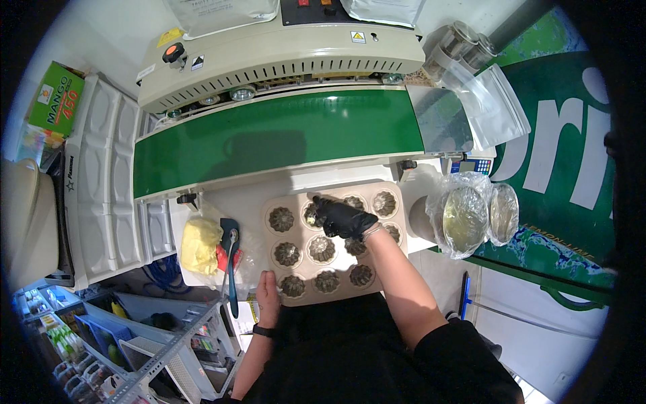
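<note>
A beige baking pan [304, 262] with rows of fluted cups lies in front of me. My left hand [268, 301], bare, holds the pan's near left edge, its fingers straight and close together along the rim. My right hand [344, 219], in a black glove, reaches over the pan with its bunched fingertips in a cup of the far row. Pale smears show in that cup; whatever the fingers hold is hidden. Left of the pan, a yellow butter-like block [200, 246] sits on clear plastic. Beside it lies a dark blue spatula [232, 269].
Beyond the pan stands a sealing machine with a green conveyor belt [282, 135]. Plastic-covered round containers [464, 215] are at the right. Clear pouches [494, 108] lie behind them. White stacked trays [108, 188] and a metal shelf rack [171, 350] flank the left.
</note>
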Demonstrator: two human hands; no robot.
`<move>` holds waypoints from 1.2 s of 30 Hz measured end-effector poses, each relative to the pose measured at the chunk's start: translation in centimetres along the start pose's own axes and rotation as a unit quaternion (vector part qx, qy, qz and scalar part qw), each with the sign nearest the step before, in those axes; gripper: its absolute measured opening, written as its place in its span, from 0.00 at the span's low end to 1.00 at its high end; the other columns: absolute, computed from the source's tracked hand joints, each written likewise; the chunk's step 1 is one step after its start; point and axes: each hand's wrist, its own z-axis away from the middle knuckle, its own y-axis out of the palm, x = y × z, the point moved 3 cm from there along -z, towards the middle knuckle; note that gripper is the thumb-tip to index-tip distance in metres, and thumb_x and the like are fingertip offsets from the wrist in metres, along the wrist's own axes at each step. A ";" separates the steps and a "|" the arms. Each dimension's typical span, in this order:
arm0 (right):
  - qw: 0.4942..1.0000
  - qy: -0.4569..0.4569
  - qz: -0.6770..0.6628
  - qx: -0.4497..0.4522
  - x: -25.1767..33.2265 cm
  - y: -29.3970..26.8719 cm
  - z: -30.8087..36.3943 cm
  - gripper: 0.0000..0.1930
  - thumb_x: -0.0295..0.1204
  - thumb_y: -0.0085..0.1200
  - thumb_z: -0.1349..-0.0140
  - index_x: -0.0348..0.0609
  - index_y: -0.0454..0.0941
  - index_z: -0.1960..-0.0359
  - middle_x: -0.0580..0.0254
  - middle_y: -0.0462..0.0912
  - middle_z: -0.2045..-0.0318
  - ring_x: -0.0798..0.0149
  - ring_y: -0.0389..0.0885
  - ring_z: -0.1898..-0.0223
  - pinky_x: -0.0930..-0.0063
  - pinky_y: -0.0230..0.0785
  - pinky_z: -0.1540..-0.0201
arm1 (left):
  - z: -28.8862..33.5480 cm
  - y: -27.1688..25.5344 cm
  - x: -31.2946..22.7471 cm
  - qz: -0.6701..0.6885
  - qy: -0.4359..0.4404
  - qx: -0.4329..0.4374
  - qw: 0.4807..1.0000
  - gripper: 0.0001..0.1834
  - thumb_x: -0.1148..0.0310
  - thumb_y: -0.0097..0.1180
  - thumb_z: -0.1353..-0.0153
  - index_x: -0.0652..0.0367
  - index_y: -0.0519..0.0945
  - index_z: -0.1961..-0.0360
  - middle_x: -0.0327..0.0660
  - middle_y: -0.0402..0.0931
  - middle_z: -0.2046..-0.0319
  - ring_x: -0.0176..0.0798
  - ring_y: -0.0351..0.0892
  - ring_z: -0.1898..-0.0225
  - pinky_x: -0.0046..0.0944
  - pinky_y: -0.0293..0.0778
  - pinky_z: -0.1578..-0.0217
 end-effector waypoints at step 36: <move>0.944 -0.128 0.295 0.068 2.8 -0.2 -0.4 0.12 0.35 0.36 0.47 0.39 0.69 0.73 0.57 0.73 0.81 0.66 0.74 0.81 0.74 0.64 0.78 | 0.0 0.4 1.2 0.094 -0.003 -0.043 0.995 0.15 0.64 0.36 0.41 0.60 0.60 0.82 0.31 0.53 0.83 0.25 0.51 0.78 0.26 0.53 0.77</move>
